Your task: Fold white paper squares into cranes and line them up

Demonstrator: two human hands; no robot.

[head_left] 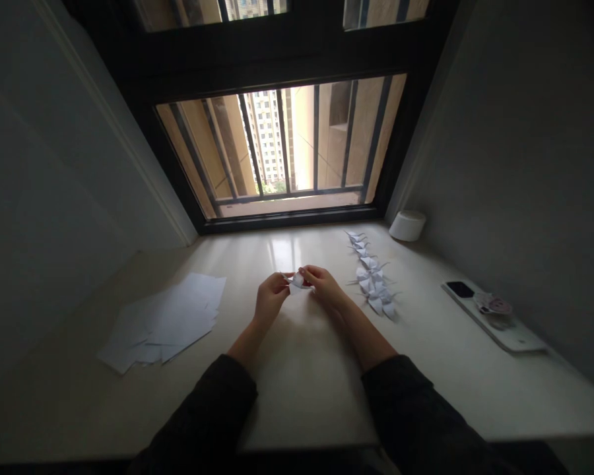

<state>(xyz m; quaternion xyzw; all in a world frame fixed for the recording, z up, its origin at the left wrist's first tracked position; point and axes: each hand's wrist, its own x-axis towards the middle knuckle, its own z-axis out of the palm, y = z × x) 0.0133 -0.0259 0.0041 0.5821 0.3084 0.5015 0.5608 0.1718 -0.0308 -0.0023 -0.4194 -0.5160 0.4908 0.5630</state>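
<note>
A small folded white paper crane [297,284] is held just above the pale sill, between my two hands. My left hand [272,295] pinches its left side with closed fingers. On the other side, the fingers and thumb of my right hand [324,285] grip its right part near the top. Thin pointed ends stick out to either side, and the fingertips cover some of the folds. To the right of my right hand, several finished paper cranes [373,280] stand close together in a row running toward the window.
Loose white paper sheets [183,316] lie overlapping on the left of the sill [297,396]. A white cylindrical object [407,225] stands at the back right corner. Along the right wall lies a white phone [495,316] with a pinkish attachment. A barred window [297,214] closes the far side.
</note>
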